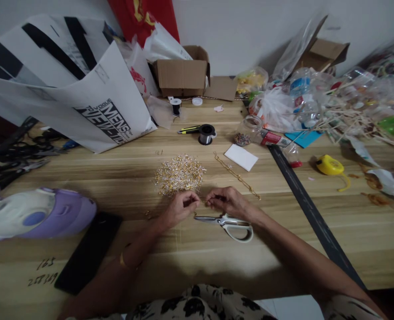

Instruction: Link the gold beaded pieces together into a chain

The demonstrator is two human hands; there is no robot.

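Observation:
My left hand [184, 205] and my right hand [228, 201] are close together over the middle of the table, thumbs and fingers pinched. Between their fingertips shows a small gold-coloured piece [203, 202], too fine to make out its kind. Just beyond my left hand lies a loose pile of gold and clear beaded pieces [180, 174]. White-handled scissors [238, 227] rest under my right hand, blades pointing left. Farther off to the right, a gold chain [238, 177] is laid out on the wood.
Behind the pile stand a wire spool [206, 134], a yellow cutter knife [189, 130] and a bead jar [248, 130]. A white card [241, 157] lies near the chain. At right are a black ruler strip [310, 209] and yellow tape measure [329, 165]; at left, a phone [89, 251].

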